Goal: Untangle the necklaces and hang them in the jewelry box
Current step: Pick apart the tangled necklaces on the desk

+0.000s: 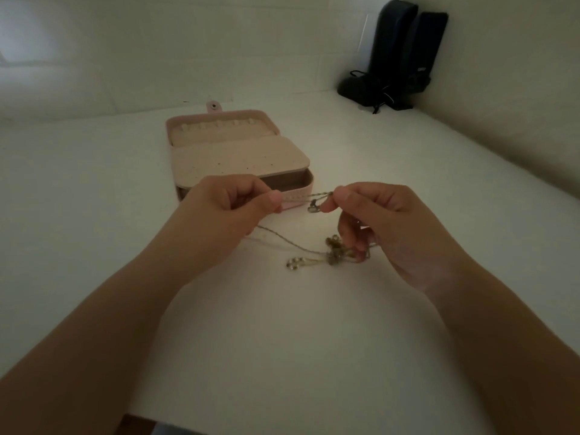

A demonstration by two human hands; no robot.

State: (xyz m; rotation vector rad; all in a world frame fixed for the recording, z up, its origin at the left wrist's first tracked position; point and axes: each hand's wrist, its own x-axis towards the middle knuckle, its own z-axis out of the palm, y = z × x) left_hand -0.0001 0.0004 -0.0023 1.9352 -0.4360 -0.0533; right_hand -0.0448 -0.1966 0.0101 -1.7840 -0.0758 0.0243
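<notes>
Head view: left hand [226, 205] and right hand [386, 221] each pinch the necklace chain [317, 195].

Tangled gold necklaces [334, 251] (knotted) before open pink jewelry box [238, 158]

Box [238, 158] sits open on surface [94, 189], centre, lid part behind, tray part in front. Left hand [219, 211] and right hand [383, 227] in front of box, chain [317, 196] strung between them. Tangle [335, 251] below right hand, on surface. Pouches [398, 58] far right, behind, against wall [219, 42].
</notes>
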